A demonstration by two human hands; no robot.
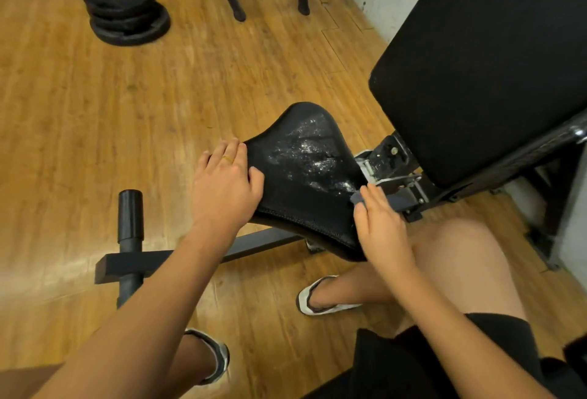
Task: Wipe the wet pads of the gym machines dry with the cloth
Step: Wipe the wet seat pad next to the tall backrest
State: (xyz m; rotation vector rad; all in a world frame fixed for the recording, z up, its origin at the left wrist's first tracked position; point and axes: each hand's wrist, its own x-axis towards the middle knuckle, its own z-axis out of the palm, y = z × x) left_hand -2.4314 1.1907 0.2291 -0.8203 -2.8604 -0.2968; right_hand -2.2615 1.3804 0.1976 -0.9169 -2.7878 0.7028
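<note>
Seat pad [305, 176] glistens wet; cloth [357, 197] seemingly grey.

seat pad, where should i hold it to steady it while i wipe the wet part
Grip the seat pad by its dry left edge, coming from the left, as the left hand does: thumb on top, fingers over the rim. The wet patch lies mid-pad toward the right, where the right hand lies on the cloth, so that grip leaves it uncovered.

Warm, even light; my view was soft.
Wet patches glared white on the seat pad [305, 157]; the floor [95, 96] blurred toward the edges.
</note>
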